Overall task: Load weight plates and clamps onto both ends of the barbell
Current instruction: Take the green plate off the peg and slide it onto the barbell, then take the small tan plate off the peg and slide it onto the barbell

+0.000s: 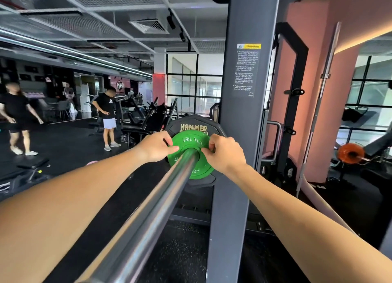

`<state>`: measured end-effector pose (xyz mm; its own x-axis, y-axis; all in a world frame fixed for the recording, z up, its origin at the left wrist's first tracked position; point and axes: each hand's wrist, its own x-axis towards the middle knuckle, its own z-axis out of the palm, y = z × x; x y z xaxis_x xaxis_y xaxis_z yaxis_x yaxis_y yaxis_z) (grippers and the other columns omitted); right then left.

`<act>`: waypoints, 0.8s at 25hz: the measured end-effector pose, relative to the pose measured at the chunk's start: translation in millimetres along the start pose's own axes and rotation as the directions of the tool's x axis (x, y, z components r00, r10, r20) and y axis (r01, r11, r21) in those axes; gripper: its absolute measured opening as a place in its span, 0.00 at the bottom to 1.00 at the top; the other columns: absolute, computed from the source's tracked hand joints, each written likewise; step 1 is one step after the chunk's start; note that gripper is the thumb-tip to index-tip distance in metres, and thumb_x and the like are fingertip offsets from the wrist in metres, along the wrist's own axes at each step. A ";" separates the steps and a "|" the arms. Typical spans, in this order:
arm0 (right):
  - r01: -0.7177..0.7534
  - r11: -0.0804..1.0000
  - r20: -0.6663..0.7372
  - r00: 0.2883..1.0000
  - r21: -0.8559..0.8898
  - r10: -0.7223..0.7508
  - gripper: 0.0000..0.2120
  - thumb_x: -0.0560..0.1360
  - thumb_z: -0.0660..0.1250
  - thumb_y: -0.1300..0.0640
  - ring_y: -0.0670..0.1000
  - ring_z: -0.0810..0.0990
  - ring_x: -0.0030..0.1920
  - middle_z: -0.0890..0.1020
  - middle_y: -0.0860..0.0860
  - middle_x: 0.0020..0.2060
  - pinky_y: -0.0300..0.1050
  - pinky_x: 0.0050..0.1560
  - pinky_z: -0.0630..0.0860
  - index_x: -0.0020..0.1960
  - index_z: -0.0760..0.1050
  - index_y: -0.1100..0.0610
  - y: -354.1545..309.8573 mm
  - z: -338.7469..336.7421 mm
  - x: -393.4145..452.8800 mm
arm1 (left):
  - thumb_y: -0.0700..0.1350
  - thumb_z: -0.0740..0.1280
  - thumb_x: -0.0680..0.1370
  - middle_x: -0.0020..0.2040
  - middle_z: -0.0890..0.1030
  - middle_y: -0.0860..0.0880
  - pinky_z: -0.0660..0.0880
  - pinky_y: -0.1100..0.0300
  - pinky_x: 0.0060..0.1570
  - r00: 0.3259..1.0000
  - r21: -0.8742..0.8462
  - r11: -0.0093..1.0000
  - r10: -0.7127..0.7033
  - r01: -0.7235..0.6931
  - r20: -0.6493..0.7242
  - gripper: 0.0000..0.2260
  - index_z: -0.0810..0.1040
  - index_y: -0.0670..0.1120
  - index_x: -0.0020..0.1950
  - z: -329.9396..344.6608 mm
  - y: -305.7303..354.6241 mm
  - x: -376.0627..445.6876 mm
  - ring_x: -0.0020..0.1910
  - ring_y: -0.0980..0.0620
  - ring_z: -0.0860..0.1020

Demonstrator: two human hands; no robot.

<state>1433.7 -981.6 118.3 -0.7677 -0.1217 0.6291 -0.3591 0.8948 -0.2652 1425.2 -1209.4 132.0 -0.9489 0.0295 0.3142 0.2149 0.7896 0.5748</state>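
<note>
Both hands were on the green plate, one per side, so it could be pushed squarely along the sleeve without cocking. The left hand gripped the plate's left rim, thumb laid across its face and fingers curled behind the edge. The right hand pinched the right side near the hub, fingers bent onto the face. The green plate sat threaded on the barbell, flat against (or just short of) the larger black plate behind it; contact could not be judged from this angle. No clamp was visible on the sleeve, so that step looked still to come.

The barbell's long axis ran from the lower left foreground up and away to the plates, its near end pointing at the wearer, the far part passing just left of the grey rack upright. Both plates stood on edge, faces square to the bar. Two people stood well apart on the gym floor.
</note>
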 end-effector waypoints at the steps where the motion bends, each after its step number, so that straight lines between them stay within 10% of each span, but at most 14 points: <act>1: -0.015 1.000 0.018 1.000 -0.003 0.015 0.07 0.74 0.67 0.49 0.62 0.80 0.44 0.82 0.54 0.41 0.48 0.42 0.76 0.44 0.74 0.52 -3.3 -7.7 -7.4 | 0.54 0.71 0.78 0.47 0.85 0.41 0.81 0.48 0.48 1.000 -0.018 1.000 0.000 0.000 0.014 0.09 0.76 0.50 0.47 -9.9 4.7 -11.2 0.42 0.43 0.83; 20: -0.144 0.989 0.092 0.985 -0.011 0.145 0.03 0.72 0.68 0.53 0.62 0.82 0.49 0.83 0.55 0.46 0.49 0.49 0.80 0.39 0.76 0.51 -27.4 -206.1 -231.7 | 0.53 0.70 0.79 0.47 0.85 0.42 0.84 0.46 0.48 0.988 -0.108 0.984 0.131 -0.139 -0.082 0.09 0.81 0.47 0.47 -88.0 132.2 -278.6 0.49 0.39 0.85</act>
<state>1730.9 -889.4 130.4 -0.8573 -0.0302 0.5139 -0.2388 0.9077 -0.3450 1738.3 -1167.2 187.0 -0.8904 0.0819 0.4477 0.3686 0.7069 0.6037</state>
